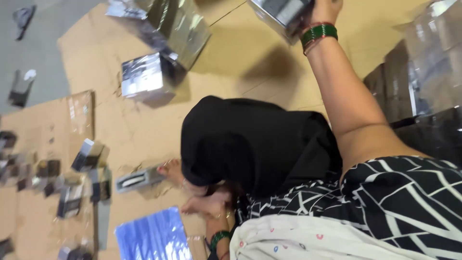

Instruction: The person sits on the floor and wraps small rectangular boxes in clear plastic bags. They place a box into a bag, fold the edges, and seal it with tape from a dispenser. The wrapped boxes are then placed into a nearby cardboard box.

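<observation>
My right hand (326,9) is stretched far out at the top edge of the view, shut on a silver-grey wrapped box (280,14). Green and red bangles (318,33) ring that wrist. My left hand (208,204) lies low beside my bare foot (171,171) on the cardboard floor (250,58), fingers spread flat with nothing in them; a green bangle (219,237) shows on its wrist. My knee, covered in black cloth (255,144), fills the middle.
Shiny wrapped packs (180,24) and a silver box (144,77) lie at top left. Several small grey and black boxes (89,156) are scattered at left, one (137,179) by my foot. A blue sheet (151,236) lies below. Dark stacked packs (423,82) stand at right.
</observation>
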